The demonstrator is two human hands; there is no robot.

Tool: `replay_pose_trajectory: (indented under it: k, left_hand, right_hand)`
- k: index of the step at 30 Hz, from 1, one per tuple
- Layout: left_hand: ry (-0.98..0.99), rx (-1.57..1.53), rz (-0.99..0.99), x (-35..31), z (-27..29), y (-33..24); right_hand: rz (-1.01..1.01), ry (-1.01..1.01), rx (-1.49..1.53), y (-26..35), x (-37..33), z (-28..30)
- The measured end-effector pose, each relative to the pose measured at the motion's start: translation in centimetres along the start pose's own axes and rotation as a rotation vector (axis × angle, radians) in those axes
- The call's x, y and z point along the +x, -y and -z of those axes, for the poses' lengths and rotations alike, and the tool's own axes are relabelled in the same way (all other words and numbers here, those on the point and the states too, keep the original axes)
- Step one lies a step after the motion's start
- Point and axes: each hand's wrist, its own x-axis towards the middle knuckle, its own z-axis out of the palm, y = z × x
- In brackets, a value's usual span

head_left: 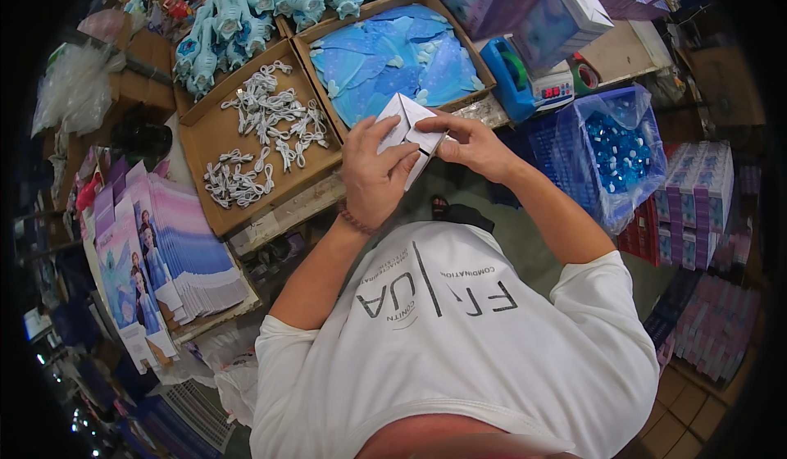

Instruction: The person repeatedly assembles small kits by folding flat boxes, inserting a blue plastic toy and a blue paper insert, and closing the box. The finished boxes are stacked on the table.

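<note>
In front of my chest, both hands hold a small white cardboard box with its end flaps toward me. My left hand grips the box's left side, its fingers and thumb pressing on the flaps. From the other side my right hand holds the box, thumb and fingers at the edge of the end. Dark gaps show between the flaps, so the end looks not fully closed. The box's far side and its contents are hidden. Just beyond it lies a shallow carton of folded blue fabric pieces.
Left of my hands, a carton holds bundled white cables. Light blue toy-like pieces lie behind. Flat printed boxes stack at left. A blue crate with blue bottles, a digital scale and printed boxes stand right.
</note>
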Motion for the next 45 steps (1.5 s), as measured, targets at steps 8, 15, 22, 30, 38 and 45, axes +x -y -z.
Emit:
replay_pose_trajectory:
  k: [8, 15, 22, 30, 38, 45]
  left_hand:
    - [-0.021, -0.033, -0.136, -1.2, -0.2, 0.1]
    - [-0.075, -0.068, -0.153, -2.0, -0.7, 0.7]
    - [-0.016, -0.011, -0.182, -1.9, -0.1, 1.1]
    - [0.024, 0.017, -0.181, -1.1, 0.3, 1.4]
    - [0.067, -0.056, -0.207, -1.2, 0.3, 0.9]
    - [0.421, -0.319, -0.146, 0.0, 1.5, 5.3]
  right_hand:
    - [-0.038, -0.301, 0.189, 0.0, 0.1, -3.3]
    - [-0.047, -0.275, -0.170, 0.5, 0.1, -2.7]
    - [0.146, -0.253, -0.292, -0.3, 0.4, -2.5]
    - [0.130, -0.375, -0.364, -0.2, 1.1, -3.4]
    - [0.076, -0.374, -0.375, 0.8, 1.3, -2.6]
    - [0.107, -0.135, -0.302, 1.1, 2.0, 0.0]
